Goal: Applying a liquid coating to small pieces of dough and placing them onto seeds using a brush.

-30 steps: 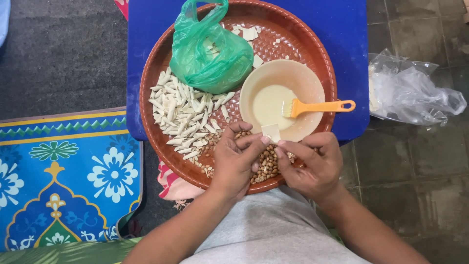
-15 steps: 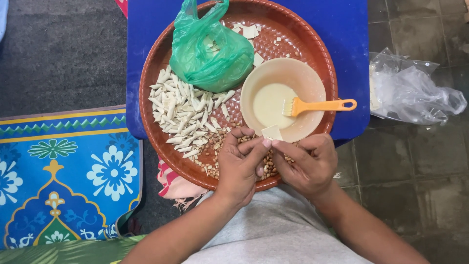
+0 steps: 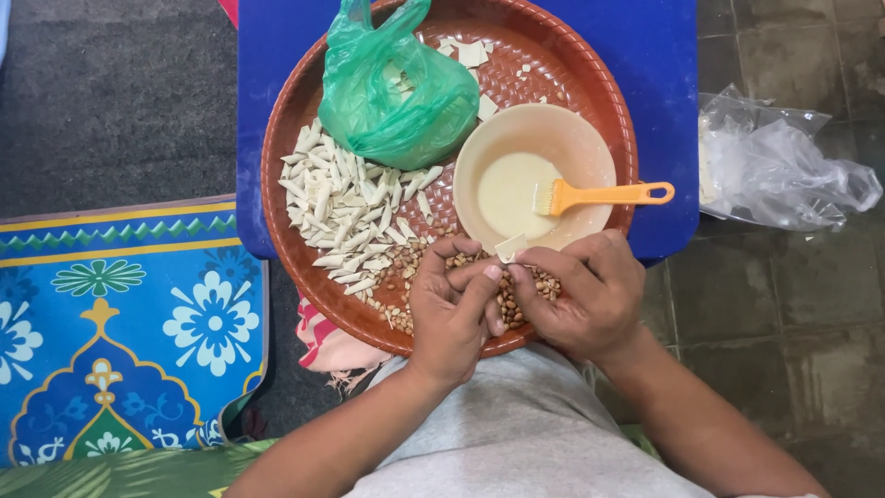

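Note:
My left hand (image 3: 452,309) and my right hand (image 3: 585,295) meet over the near edge of a round brown tray (image 3: 608,101). Together their fingertips pinch a small pale dough wrapper (image 3: 509,247). Under the hands lies a heap of peanuts (image 3: 410,267). A pile of rolled white dough sticks (image 3: 341,207) fills the tray's left side. A beige bowl (image 3: 585,138) of pale paste holds an orange brush (image 3: 608,195). A knotted green plastic bag (image 3: 396,88) sits at the tray's far side, with loose square wrappers (image 3: 470,53) beside it.
The tray rests on a blue stool or low table (image 3: 659,55). A crumpled clear plastic bag (image 3: 784,166) lies on the tiled floor at right. A blue patterned mat (image 3: 120,323) is at left, and a striped cloth (image 3: 323,341) hangs under the tray.
Both hands drew closer together and slightly toward the tray, fingers folding tighter around the small wrapper. Everything on the tray stayed put.

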